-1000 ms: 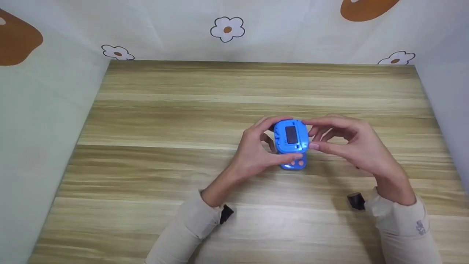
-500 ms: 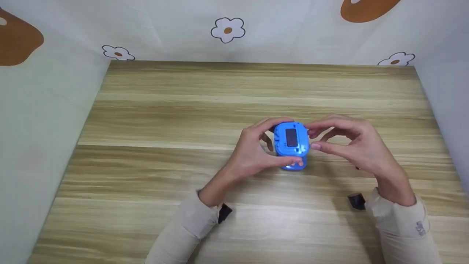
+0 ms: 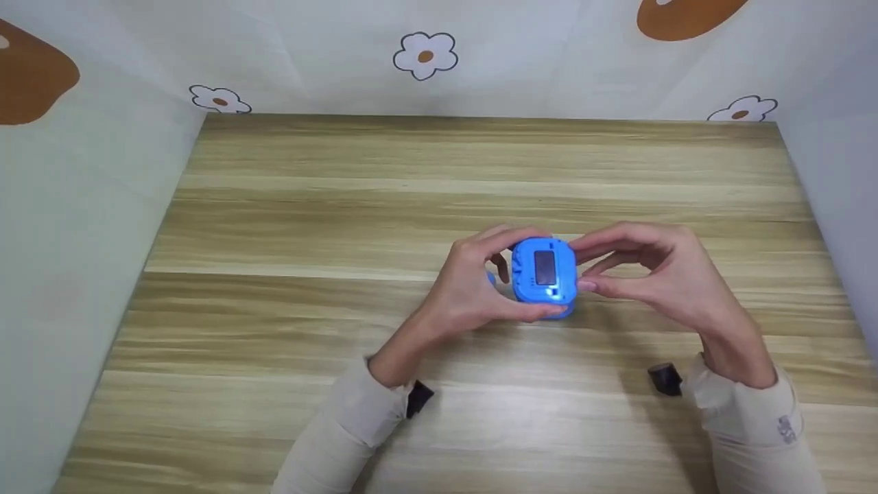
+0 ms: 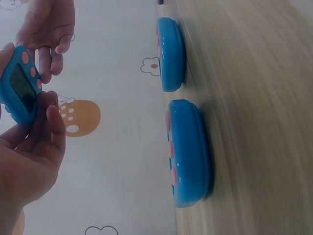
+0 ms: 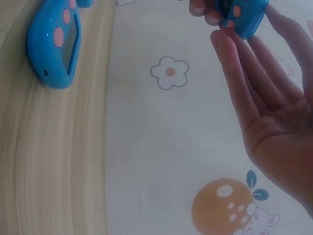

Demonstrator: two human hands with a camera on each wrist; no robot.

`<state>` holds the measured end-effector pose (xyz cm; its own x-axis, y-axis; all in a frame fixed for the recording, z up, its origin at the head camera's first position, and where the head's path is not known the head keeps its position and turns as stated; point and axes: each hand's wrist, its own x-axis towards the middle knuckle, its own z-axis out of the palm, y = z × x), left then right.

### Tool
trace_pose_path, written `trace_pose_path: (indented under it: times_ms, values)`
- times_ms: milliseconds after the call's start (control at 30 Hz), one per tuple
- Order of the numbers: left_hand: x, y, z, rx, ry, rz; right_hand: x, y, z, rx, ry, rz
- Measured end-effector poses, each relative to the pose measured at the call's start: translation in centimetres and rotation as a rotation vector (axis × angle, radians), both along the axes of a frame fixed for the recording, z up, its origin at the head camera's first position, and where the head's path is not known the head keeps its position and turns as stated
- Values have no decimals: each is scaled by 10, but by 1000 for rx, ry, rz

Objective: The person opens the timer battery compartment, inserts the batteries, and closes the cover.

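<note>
the left hand [image 3: 470, 291] grips a blue timer [image 3: 564, 267] as the right hand [image 3: 675, 281] pinches its edge; two more timers [image 4: 190, 156] [image 4: 171, 56] sit on the tabletop [image 3: 343, 206] below.

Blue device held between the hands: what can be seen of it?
The blue device is rounded, glossy and looks like plastic. The head view shows its back, with a dark rectangular panel; the left wrist view shows its front, with a dark screen and pinkish round buttons. It is held above the wood-look table, front angled downward. The left hand grips it across the near and far edges, while the right hand has its fingertips on the right edge.
</note>
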<state>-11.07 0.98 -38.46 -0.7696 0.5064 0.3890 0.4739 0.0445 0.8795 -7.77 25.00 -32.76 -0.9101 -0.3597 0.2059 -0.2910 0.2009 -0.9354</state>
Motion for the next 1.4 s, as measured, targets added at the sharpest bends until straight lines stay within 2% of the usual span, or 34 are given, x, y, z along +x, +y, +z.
trace_pose_path:
  times_ms: [233,533,700,900,1033,1133,1267,1333,1400]
  values:
    - [1,2,0,14,-27,-14,2,0,3,28,31,-11]
    - [1,-2,2,-58,-47,-19,3,-3,10,248,98,83]
    - [0,-2,1,-69,-40,-24,0,-4,6,307,139,81]
    - [1,0,1,-89,-45,-20,-1,-3,1,329,172,56]
    - [1,0,0,-91,-55,-32,2,-8,5,295,216,35]
    - [1,0,-2,-100,0,-38,4,-14,6,246,268,38]
    - [1,4,-5,-103,63,-28,5,-22,5,195,312,82]
    - [2,6,-5,-78,51,-24,4,-22,3,193,318,87]
    - [2,7,-5,-42,31,-13,3,-20,0,214,293,56]
